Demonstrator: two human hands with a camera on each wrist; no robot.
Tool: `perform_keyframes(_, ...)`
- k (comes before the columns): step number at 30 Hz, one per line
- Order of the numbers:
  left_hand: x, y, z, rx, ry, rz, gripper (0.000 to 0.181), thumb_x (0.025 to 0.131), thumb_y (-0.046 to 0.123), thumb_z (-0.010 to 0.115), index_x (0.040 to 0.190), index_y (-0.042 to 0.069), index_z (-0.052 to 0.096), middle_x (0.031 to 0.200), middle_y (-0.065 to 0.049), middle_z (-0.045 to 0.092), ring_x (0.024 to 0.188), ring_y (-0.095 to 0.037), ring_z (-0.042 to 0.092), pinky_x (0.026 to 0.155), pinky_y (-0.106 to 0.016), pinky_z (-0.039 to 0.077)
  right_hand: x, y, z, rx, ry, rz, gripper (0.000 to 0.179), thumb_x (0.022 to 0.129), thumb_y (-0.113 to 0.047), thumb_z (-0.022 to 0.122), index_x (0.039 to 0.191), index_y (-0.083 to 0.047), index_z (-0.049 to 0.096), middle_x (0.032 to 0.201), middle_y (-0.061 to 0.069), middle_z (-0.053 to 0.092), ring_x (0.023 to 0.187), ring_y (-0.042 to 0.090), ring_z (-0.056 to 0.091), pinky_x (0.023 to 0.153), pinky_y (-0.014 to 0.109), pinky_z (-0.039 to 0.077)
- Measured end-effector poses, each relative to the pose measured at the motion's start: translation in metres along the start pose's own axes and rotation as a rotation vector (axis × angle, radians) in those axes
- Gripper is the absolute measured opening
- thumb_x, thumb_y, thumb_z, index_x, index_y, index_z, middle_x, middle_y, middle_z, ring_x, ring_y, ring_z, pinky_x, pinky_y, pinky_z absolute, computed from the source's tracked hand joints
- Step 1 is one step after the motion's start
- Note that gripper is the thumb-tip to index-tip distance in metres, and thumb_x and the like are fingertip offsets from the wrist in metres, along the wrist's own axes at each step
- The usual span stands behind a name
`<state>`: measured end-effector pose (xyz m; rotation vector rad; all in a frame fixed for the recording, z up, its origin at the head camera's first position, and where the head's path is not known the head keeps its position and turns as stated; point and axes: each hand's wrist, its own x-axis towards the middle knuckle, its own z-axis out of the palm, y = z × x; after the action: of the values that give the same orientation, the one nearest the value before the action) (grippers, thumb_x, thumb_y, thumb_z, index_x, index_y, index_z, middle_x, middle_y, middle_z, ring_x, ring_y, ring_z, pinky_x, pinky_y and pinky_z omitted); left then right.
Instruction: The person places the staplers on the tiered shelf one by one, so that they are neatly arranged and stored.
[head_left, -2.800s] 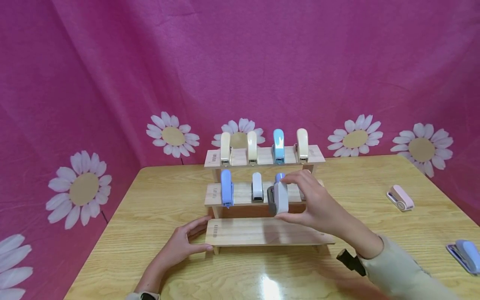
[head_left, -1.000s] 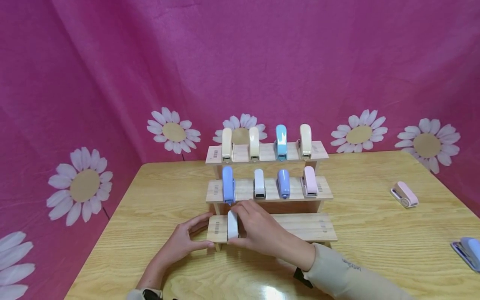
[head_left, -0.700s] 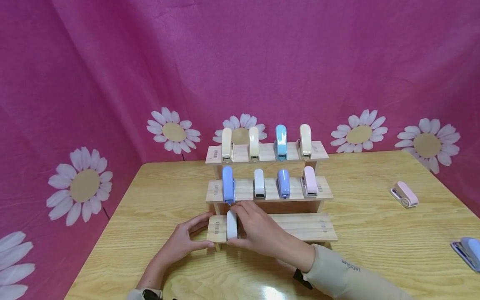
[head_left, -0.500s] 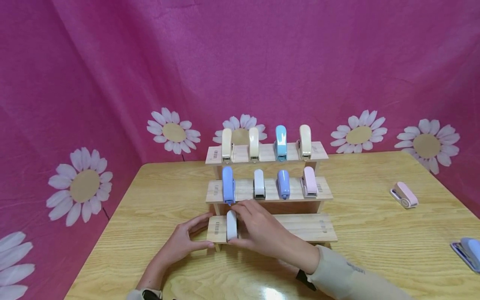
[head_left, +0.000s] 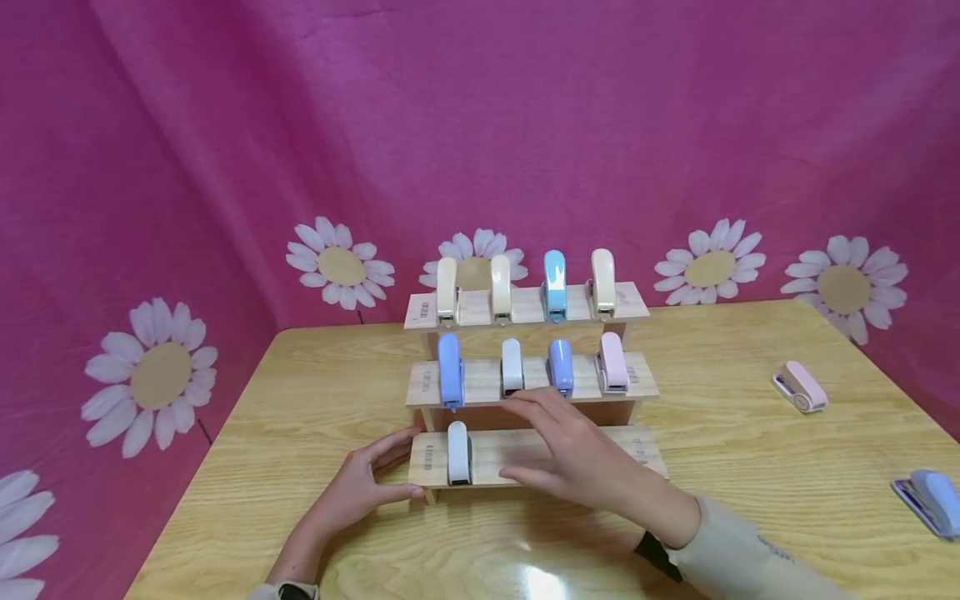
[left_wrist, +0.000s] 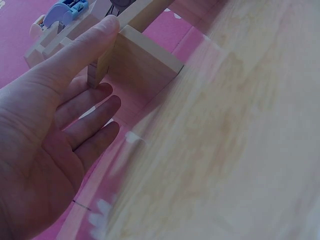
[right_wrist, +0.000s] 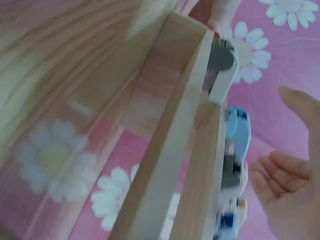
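A white stapler (head_left: 458, 454) stands near the left end of the bottom tier of a wooden three-tier display stand (head_left: 495, 477). To its right my right hand (head_left: 581, 458) hovers over that tier, thumb and fingers spread with nothing between them. In the right wrist view the same hand (right_wrist: 290, 185) is apart from the staplers. My left hand (head_left: 363, 483) holds the stand's left end, thumb at the front corner and fingers at the back corner. In the left wrist view the thumb (left_wrist: 95, 42) lies along the wood and the other fingers are loosely bent.
The middle tier carries a blue (head_left: 451, 372), a white (head_left: 512, 367), a periwinkle (head_left: 560, 367) and a pink stapler (head_left: 612, 362). Cream staplers (head_left: 447, 292) and a light blue one (head_left: 554, 283) line the top. On the table's right lie a pink (head_left: 802, 386) and a blue stapler (head_left: 933, 500).
My right hand brought the white stapler down to the bottom tier's left end, let go of it and drew back to the right. My left hand stayed at the stand's end.
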<state>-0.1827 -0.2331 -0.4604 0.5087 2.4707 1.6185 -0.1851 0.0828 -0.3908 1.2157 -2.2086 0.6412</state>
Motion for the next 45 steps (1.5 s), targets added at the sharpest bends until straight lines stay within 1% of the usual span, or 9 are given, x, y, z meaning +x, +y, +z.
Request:
perform_keyframes(4,-0.001,0.0,0.0,-0.001,0.006,-0.012,0.08,0.077,0.021,0.083,0.145,0.001,0.045,0.143,-0.02,0.053,0.131,-0.036,0.052,0.112,-0.037,0.047,-0.009,0.009,-0.017,0.005,0.047,0.003,0.065,0.09,-0.049,0.065,0.13,0.001,0.055,0.125,0.01,0.058,0.114,0.02,0.056,0.1,0.022,0.054)
perform_keyframes(10,-0.001,0.001,-0.001,-0.01,0.006,-0.003,0.082,0.076,0.02,0.084,0.145,0.001,0.044,0.143,-0.02,0.053,0.131,-0.034,0.052,0.111,-0.028,0.048,-0.02,0.025,-0.042,0.026,0.156,-0.006,0.066,0.094,-0.051,0.056,0.126,0.006,0.057,0.121,0.015,0.06,0.113,0.022,0.054,0.117,0.01,0.032)
perform_keyframes(16,0.0,0.001,0.0,-0.006,0.002,0.007,0.08,0.078,0.02,0.083,0.145,0.0,0.044,0.143,-0.021,0.054,0.13,-0.036,0.053,0.108,-0.026,0.05,-0.034,0.046,-0.066,0.012,0.307,-0.054,0.066,0.093,-0.047,0.062,0.119,0.012,0.06,0.114,0.023,0.062,0.113,0.018,0.054,0.114,0.011,0.037)
perform_keyframes(21,-0.001,0.001,0.0,-0.012,0.011,-0.009,0.08,0.077,0.019,0.083,0.145,0.001,0.045,0.143,-0.02,0.054,0.13,-0.035,0.053,0.108,-0.024,0.05,-0.05,0.067,-0.084,-0.048,0.349,0.017,0.071,0.091,-0.052,0.062,0.119,0.014,0.059,0.114,0.026,0.063,0.123,0.008,0.05,0.114,0.01,0.037)
perform_keyframes(30,0.0,0.0,-0.001,-0.01,-0.009,0.003,0.08,0.079,0.021,0.082,0.146,-0.001,0.043,0.143,-0.023,0.052,0.131,-0.039,0.051,0.11,-0.035,0.048,-0.092,0.119,-0.118,-0.135,0.338,0.222,0.082,0.085,-0.065,0.061,0.124,0.007,0.06,0.114,0.026,0.061,0.122,-0.011,0.041,0.104,-0.003,0.031)
perform_keyframes(33,0.0,0.001,0.0,-0.022,-0.013,0.013,0.079,0.08,0.019,0.081,0.145,-0.002,0.042,0.143,-0.024,0.052,0.132,-0.041,0.051,0.111,-0.039,0.047,-0.107,0.134,-0.127,-0.155,0.289,0.305,0.072,0.082,-0.049,0.076,0.128,0.004,0.058,0.118,0.025,0.06,0.113,-0.018,0.04,0.094,-0.006,0.032)
perform_keyframes(35,-0.001,0.002,0.0,-0.028,-0.014,0.016,0.079,0.08,0.019,0.081,0.145,-0.003,0.042,0.143,-0.025,0.052,0.132,-0.041,0.05,0.111,-0.04,0.047,-0.117,0.143,-0.133,-0.167,0.249,0.363,0.068,0.076,-0.028,0.085,0.13,0.003,0.057,0.121,0.025,0.059,0.114,-0.022,0.037,0.093,-0.007,0.03)
perform_keyframes(38,-0.001,0.003,0.0,-0.033,-0.012,0.019,0.079,0.08,0.018,0.081,0.145,-0.003,0.042,0.142,-0.024,0.052,0.131,-0.041,0.051,0.11,-0.04,0.047,-0.131,0.156,-0.138,-0.171,0.208,0.43,0.072,0.066,-0.005,0.087,0.131,0.004,0.055,0.123,0.026,0.056,0.12,-0.025,0.028,0.097,-0.01,0.021)
perform_keyframes(45,0.0,0.001,0.0,-0.024,-0.001,0.002,0.079,0.078,0.018,0.082,0.145,-0.001,0.043,0.143,-0.022,0.053,0.13,-0.026,0.055,0.109,-0.026,0.049,-0.16,0.181,-0.145,-0.173,0.145,0.537,0.07,0.072,-0.005,0.082,0.134,0.003,0.052,0.127,0.027,0.053,0.119,-0.026,0.026,0.096,-0.009,0.014)
